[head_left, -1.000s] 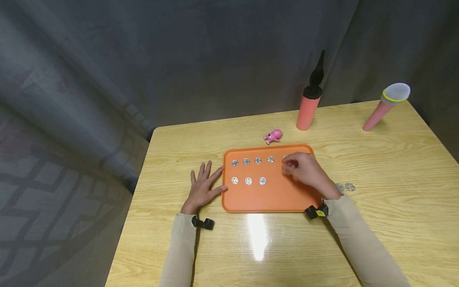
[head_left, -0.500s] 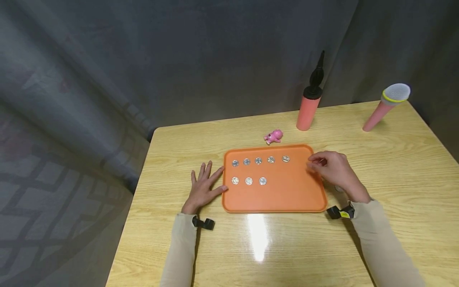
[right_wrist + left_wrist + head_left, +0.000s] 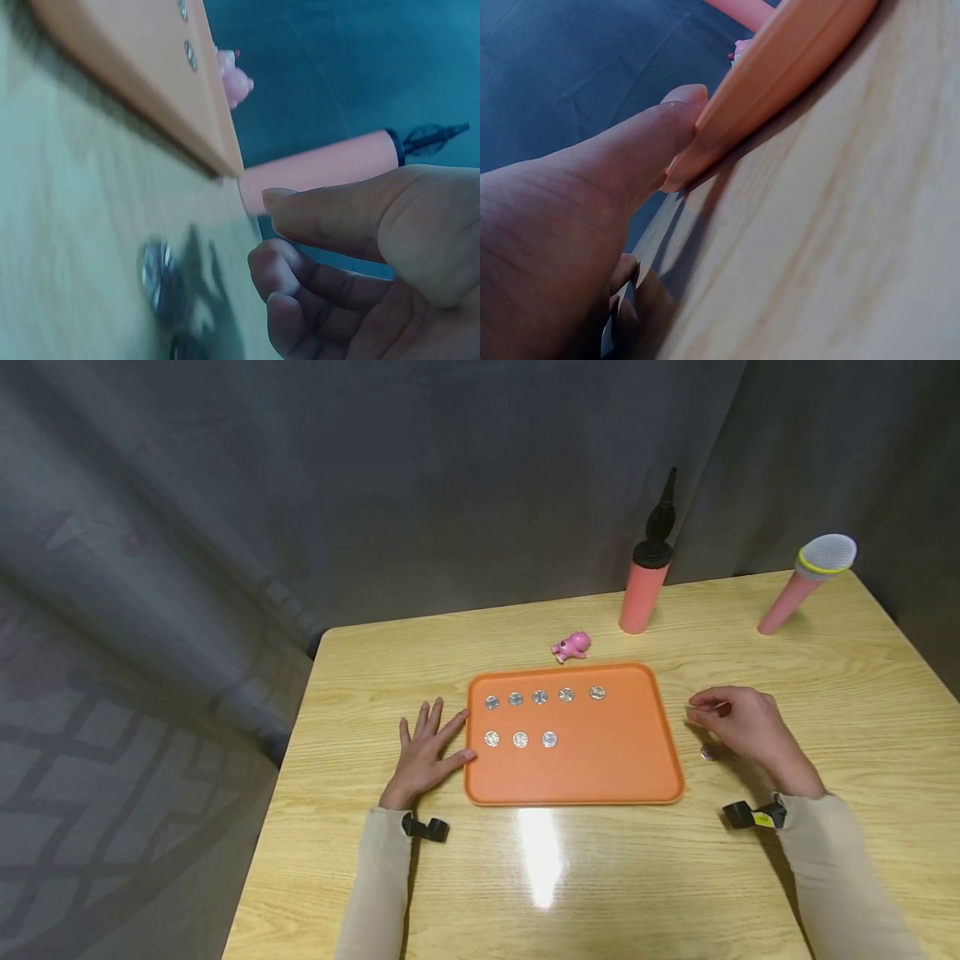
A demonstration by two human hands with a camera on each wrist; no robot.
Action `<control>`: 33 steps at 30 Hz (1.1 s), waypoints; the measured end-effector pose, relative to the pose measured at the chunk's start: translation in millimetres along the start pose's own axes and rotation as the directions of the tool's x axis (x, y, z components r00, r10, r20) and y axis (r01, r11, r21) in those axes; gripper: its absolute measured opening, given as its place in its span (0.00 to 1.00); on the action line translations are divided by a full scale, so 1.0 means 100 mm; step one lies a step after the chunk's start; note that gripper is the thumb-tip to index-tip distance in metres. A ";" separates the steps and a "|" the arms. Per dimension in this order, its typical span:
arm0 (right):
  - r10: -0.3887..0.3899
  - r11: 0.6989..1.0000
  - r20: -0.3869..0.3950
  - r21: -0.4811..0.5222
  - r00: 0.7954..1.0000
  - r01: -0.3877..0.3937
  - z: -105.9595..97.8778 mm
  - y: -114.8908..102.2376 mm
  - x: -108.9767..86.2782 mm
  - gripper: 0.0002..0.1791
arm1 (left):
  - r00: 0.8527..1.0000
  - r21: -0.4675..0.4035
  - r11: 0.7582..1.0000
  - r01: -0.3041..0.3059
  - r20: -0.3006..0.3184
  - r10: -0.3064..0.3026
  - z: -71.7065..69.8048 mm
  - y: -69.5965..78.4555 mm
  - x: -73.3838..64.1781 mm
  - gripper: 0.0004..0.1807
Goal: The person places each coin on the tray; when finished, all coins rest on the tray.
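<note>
My left hand (image 3: 422, 758) lies spread on the table, with its thumb and index finger touching the left rim of the orange tray (image 3: 600, 777). In the left wrist view the thumb (image 3: 660, 120) presses on the rim's edge. Two rows of silver coins lie in the tray: several coins (image 3: 540, 697) at the back and three coins (image 3: 521, 739) in front. My right hand (image 3: 742, 722) hovers right of the tray, fingers loosely bent and a gap between thumb and fingertips; nothing shows between them. Below it are two loose silver coins (image 3: 162, 281), one partly cut off in the right wrist view.
Behind the tray lies a small pink toy figure (image 3: 572, 646). A pink hand pump (image 3: 643, 593) with a black nozzle stands at the back, and a pink toy microphone (image 3: 795, 593) stands tilted at the far right. A dark curtain (image 3: 450, 485) hangs behind the table.
From over the tray's back right, my right hand has moved right and toward me, off the tray to near the loose coins. A coin lies uncovered in the back row. My left hand stays put.
</note>
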State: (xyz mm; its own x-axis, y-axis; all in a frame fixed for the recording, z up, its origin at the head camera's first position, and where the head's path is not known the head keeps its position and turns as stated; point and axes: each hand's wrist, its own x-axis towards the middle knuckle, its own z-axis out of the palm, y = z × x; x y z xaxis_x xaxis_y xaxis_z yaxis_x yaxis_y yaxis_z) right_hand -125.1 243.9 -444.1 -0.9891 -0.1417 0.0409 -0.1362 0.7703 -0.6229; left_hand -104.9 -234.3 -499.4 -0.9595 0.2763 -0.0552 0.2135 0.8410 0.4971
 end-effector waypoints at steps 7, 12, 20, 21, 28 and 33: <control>0.029 0.999 0.003 -0.024 1.000 -0.028 -0.06 0.20 -0.10 0.11 | 1.000 0.008 1.000 -0.002 -0.001 0.002 -0.01 0.01 -0.01 0.40; 0.051 0.998 0.014 -0.029 0.999 -0.051 -0.08 0.30 -0.15 0.13 | 1.000 0.010 1.000 -0.004 -0.002 0.004 -0.01 0.01 -0.01 0.40; 0.038 0.997 0.046 -0.066 0.998 -0.035 -0.11 0.42 -0.25 0.14 | 1.000 0.021 1.000 0.001 0.003 -0.001 0.00 0.01 0.00 0.39; 0.037 0.997 0.049 -0.066 0.998 -0.034 -0.11 0.43 -0.26 0.14 | 1.000 0.019 1.000 0.000 0.000 0.000 0.00 0.01 0.00 0.39; 0.039 0.998 0.063 -0.051 0.997 -0.036 -0.10 0.42 -0.38 0.15 | 1.000 0.022 1.000 0.007 0.004 -0.007 0.00 0.01 0.00 0.39; 0.009 0.998 0.034 -0.063 0.999 -0.007 -0.06 0.42 -0.42 0.15 | 1.000 0.013 1.000 0.010 0.010 -0.010 0.00 0.01 -0.01 0.39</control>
State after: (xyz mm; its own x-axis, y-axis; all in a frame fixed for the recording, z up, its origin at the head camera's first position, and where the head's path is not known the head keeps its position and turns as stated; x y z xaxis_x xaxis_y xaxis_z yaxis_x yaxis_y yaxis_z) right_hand -89.8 285.9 -466.9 -0.9877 -0.1561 0.0085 -0.1328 0.8087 -0.5730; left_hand -104.2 -233.7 -498.8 -0.9597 0.2725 -0.0687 0.2066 0.8497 0.4852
